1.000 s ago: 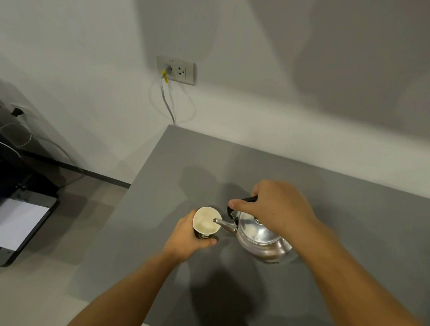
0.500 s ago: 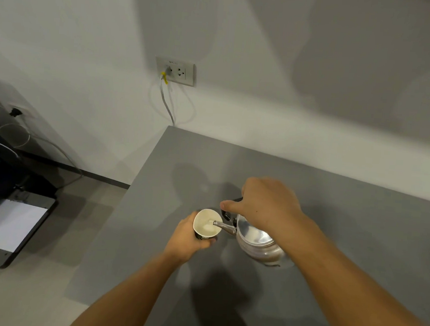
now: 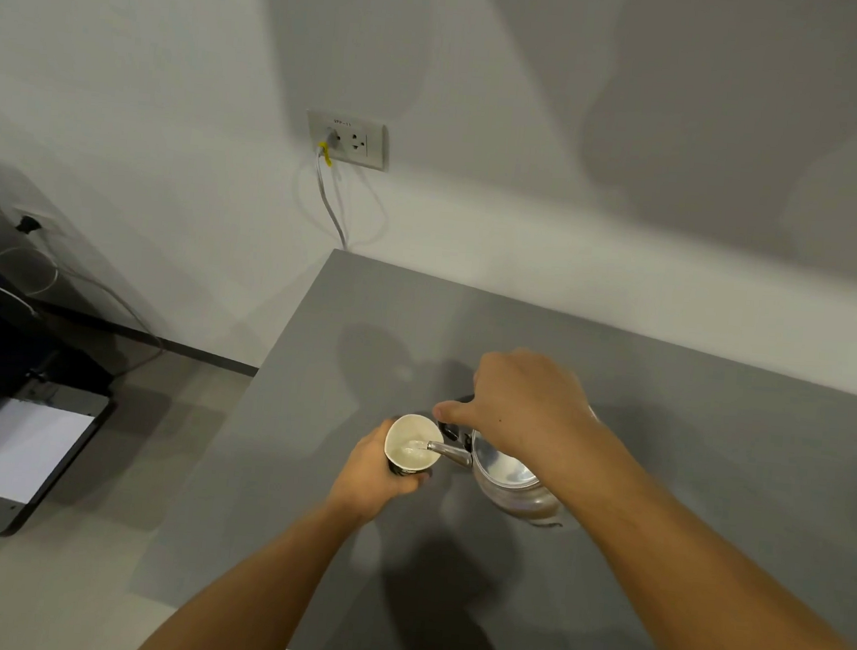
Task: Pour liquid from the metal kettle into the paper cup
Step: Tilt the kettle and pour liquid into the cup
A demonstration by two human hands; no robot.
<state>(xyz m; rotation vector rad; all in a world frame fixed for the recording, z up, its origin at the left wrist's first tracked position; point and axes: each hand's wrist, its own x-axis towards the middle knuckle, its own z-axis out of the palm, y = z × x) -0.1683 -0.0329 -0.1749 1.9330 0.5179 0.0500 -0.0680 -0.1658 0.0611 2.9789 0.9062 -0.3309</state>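
Since 1 s ago the right hand [image 3: 522, 409] has tipped the metal kettle [image 3: 511, 485] further twd the paper cup [image 3: 413, 446]; spout tip now sits over the cup's mouth w/ liquid visible inside, where before it was just at the rim.

Paper cup: white inside, dark band low on the outside, held just above or on the worktop [image 3: 690, 422] near its left-front part; can't tell which. Left hand [image 3: 373, 474] wraps it from below/left, grip pressed closed round the cup wall. Kettle: shiny steel, rounded body, domed lid, thin spout pointing left, black handle; tilted, just right of the cup. Right hand grip clenched on the handle from above, thumb stretched along it.

Worktop is plain matte grey, w/ shadows of arms and kettle on it. Behind it, a white wall w/ a double socket [image 3: 348, 139], grey cable w/ yellow tag hanging down behind the worktop's corner. At left, lower down, a black printer [image 3: 23, 436] w/ white sheet in its tray, on a pale floor.
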